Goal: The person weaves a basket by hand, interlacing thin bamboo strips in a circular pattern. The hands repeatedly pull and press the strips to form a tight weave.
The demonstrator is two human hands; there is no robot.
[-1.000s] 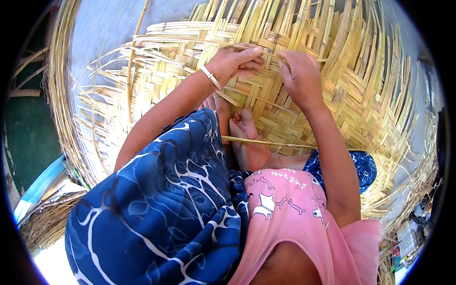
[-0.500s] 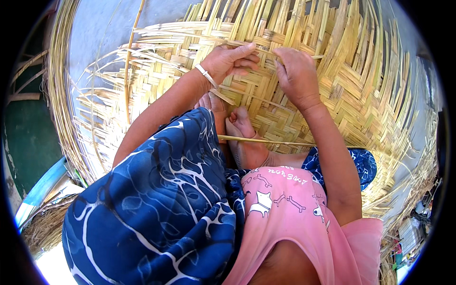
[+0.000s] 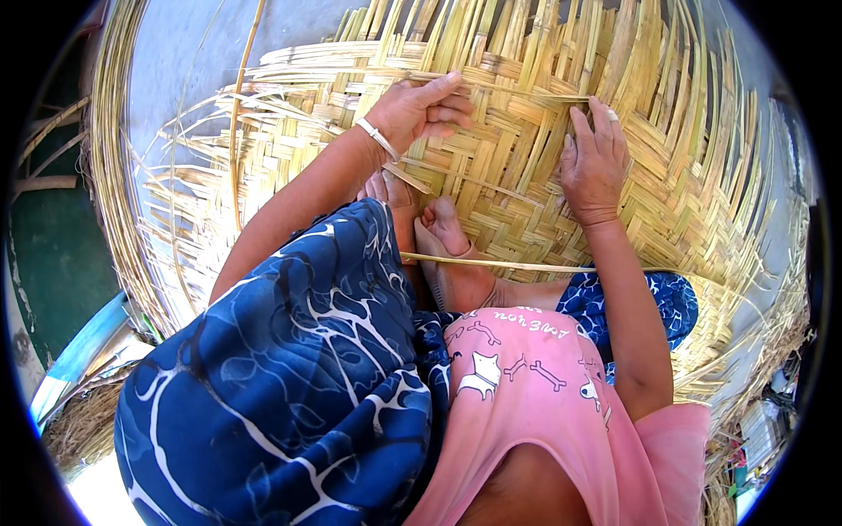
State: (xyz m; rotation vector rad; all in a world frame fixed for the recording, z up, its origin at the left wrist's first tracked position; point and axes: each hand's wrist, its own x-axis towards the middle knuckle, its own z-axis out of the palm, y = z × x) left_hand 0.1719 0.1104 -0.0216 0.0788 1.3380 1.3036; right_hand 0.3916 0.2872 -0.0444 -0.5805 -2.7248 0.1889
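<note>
Beneath both my hands spreads a woven mat (image 3: 649, 188) of pale yellow, split-cane-like strips in a slanting pattern. My left hand (image 3: 423, 112), with a white bangle at the wrist, is closed, its thumb against a thin strip (image 3: 517, 90) lying across the weave. Toward the strip's right end, my right hand (image 3: 598, 160) rests on the mat with fingers stretched out. Its fingertips are at or just below the strip; whether they touch it I cannot tell. Another thin strip (image 3: 509, 263) crosses over my ankle, nearer to me.
Loose strip ends (image 3: 206, 188) fan out on the left and far sides. A bundle of long strips (image 3: 112, 140) curves along the left edge of the grey floor (image 3: 189, 61). My bare feet (image 3: 447, 226) rest on the mat. Mixed clutter (image 3: 759, 430) lies at lower right.
My right hand has moved right, away from my left, and its fingers have gone from pinched to stretched out. My left hand has shifted only slightly left.
</note>
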